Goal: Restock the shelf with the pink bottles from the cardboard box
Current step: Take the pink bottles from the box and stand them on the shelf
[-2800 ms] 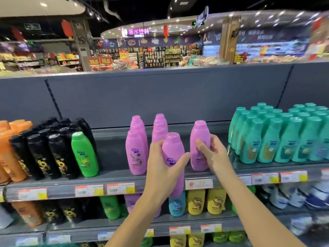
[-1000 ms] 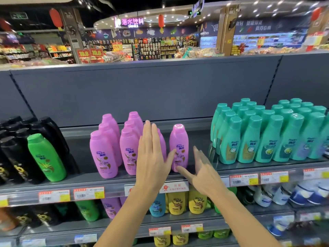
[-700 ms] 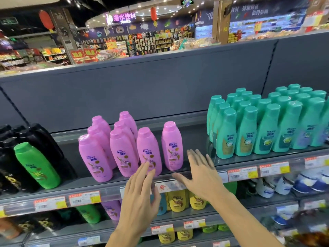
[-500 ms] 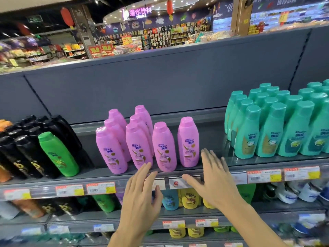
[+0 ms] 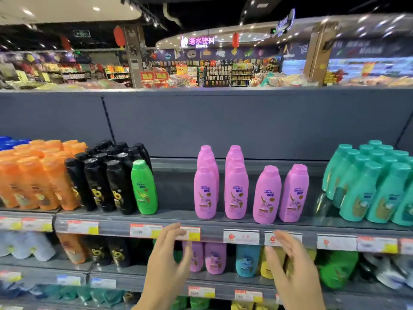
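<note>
Several pink bottles (image 5: 237,191) stand upright on the top grey shelf (image 5: 174,217), in short rows with two single ones (image 5: 267,195) at the right. My left hand (image 5: 166,268) hangs below the shelf's front edge, fingers spread, holding nothing. My right hand (image 5: 295,274) is beside it at the same height, also empty with fingers apart. Both hands are apart from the bottles. The cardboard box is out of view.
A lone green bottle (image 5: 144,187), black bottles (image 5: 107,180) and orange bottles (image 5: 38,177) fill the shelf to the left. Teal bottles (image 5: 368,186) crowd the right. There is a gap on each side of the pink group. Lower shelves (image 5: 212,285) hold more bottles.
Both hands let go of the pink bottles placed on the shelf and have drawn back and down below its edge. The view has swung so the shelf sits further right.
</note>
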`<state>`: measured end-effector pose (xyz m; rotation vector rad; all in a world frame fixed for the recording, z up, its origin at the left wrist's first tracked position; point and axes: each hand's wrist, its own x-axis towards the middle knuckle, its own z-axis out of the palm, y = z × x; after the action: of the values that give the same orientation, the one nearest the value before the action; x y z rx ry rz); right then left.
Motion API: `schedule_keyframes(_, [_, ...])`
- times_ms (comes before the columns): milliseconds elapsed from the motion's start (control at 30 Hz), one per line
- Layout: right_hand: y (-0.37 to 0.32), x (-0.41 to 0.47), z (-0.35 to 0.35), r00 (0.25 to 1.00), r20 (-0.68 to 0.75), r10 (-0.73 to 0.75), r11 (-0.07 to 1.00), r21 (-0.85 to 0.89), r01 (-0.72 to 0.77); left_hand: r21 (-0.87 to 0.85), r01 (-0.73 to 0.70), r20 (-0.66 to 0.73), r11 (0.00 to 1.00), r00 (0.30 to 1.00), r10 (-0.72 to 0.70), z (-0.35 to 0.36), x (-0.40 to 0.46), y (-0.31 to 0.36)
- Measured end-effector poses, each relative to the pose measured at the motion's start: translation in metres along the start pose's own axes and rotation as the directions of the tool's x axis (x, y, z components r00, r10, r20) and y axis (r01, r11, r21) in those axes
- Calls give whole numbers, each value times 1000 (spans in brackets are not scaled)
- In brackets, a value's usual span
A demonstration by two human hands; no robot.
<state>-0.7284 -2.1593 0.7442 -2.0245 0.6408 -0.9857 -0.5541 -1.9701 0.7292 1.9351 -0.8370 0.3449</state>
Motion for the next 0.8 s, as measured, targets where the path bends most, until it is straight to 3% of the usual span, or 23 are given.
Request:
schedule_keyframes(200, [-74, 7, 54, 994, 54, -92, 988, 126, 85, -384, 255, 72, 888, 966, -247, -25, 61, 11])
schedule_keyframes(333, [-95, 41, 70, 999, 35, -27, 990, 136, 22, -438, 398, 215, 806, 917, -336, -15, 103, 17])
schedule_keyframes(467, [-99, 69, 65, 992, -128, -1, 988, 154, 21, -440, 365, 239, 820, 928, -285, -4, 127, 28])
schedule_keyframes(667, [-115, 111, 56, 972, -206, -111, 981, 136, 140, -505, 306, 176, 807, 952, -250, 5, 156, 42])
schedule_keyframes(800, [-98, 95, 62, 922, -298, -248, 949, 116, 293, -558, 351, 208, 752, 937, -282, 21, 148, 26])
